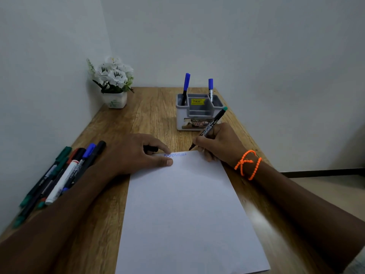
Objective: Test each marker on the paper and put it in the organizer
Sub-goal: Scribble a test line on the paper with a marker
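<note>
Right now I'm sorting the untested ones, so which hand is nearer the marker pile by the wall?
Left. The left hand rests on the paper just beside the marker pile; the right hand is across the paper, near the organizer.

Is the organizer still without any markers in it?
No, two blue-capped markers already stand upright in the organizer, one in its left compartment and one in its right.
</note>
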